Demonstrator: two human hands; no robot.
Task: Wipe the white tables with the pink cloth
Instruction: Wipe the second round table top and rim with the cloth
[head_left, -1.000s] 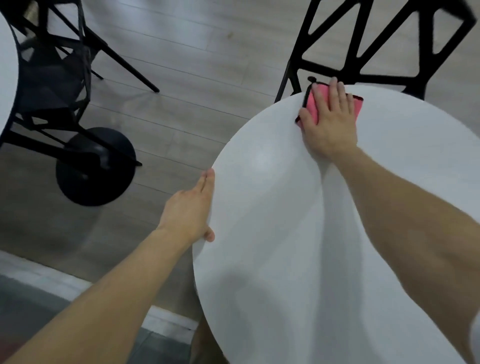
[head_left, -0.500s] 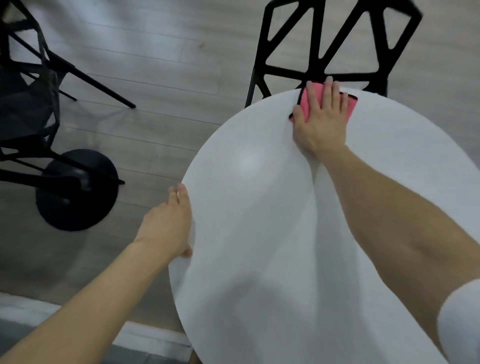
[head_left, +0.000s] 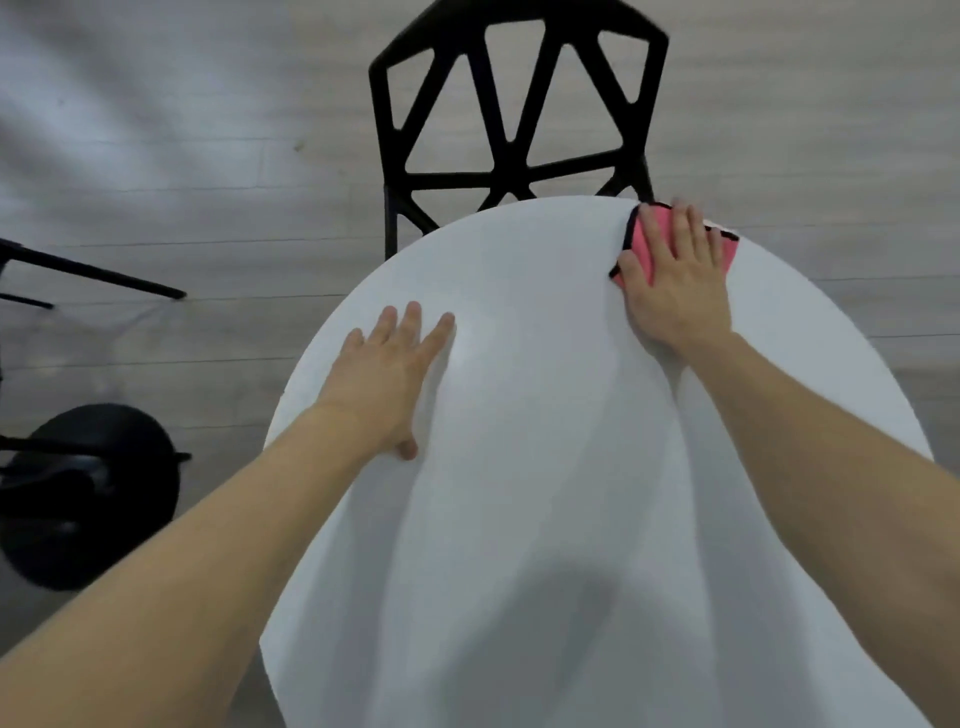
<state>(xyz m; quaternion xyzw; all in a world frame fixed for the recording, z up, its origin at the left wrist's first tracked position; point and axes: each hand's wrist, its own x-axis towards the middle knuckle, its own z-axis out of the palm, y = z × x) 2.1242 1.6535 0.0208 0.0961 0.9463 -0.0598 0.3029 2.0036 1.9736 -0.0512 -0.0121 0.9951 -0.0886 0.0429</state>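
Note:
A round white table (head_left: 545, 467) fills the lower middle of the head view. A pink cloth (head_left: 650, 240) with a black border lies at the table's far right edge. My right hand (head_left: 675, 280) presses flat on the cloth with straight fingers and covers most of it. My left hand (head_left: 389, 374) rests flat on the tabletop near its left edge, fingers straight and slightly spread, holding nothing.
A black geometric chair (head_left: 514, 124) stands right behind the table's far edge. At the left are a round black table base (head_left: 88, 493) and black chair legs (head_left: 93, 275) on the grey wooden floor.
My left hand left the table's left rim and now lies flat on the top. My right hand slid the cloth rightward along the far edge. The view shifted right.

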